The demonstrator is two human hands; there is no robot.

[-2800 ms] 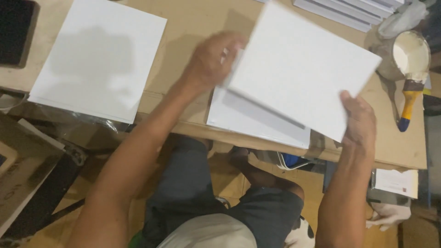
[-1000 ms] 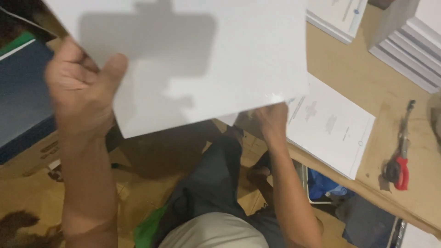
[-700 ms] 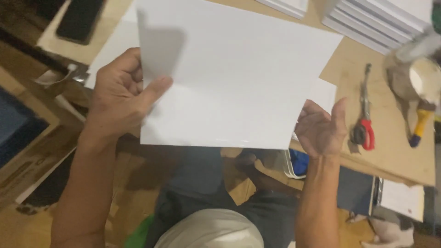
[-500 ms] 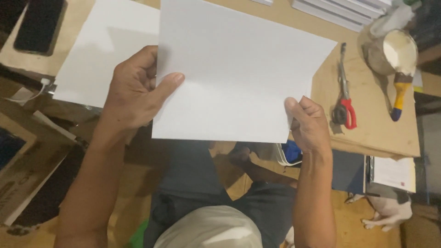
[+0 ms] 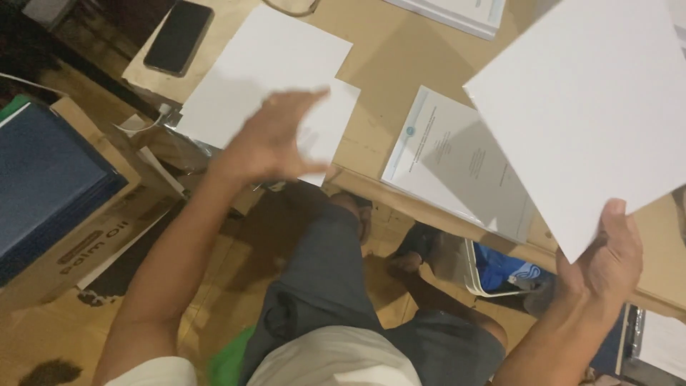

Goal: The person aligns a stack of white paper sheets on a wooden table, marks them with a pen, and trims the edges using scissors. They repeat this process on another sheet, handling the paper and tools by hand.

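A large blank white sheet (image 5: pixel 593 114) is held up in the air at the right of the view, tilted, above a tan wooden surface (image 5: pixel 386 64). The right hand (image 5: pixel 607 261) pinches the sheet's lowest corner, thumb on the upper face and fingers tucked beneath, so nearly the whole sheet rises up and away from the grip towards the top right. The sheet throws a shadow on a printed page (image 5: pixel 457 168) lying flat on the surface just below it.

The left hand (image 5: pixel 275 139) is spread wide and holds nothing; it is blurred, and hovers over the near edge of a stack of white paper (image 5: pixel 268 71) lying on the left part of the surface. A black phone (image 5: pixel 179 36) lies beside that stack, near the surface's left corner.

Below the surface's edge are the person's lap in dark trousers and a wooden floor (image 5: pixel 43 336). At the far left, a cardboard box (image 5: pixel 78 246) holds dark blue folders (image 5: pixel 43 179).
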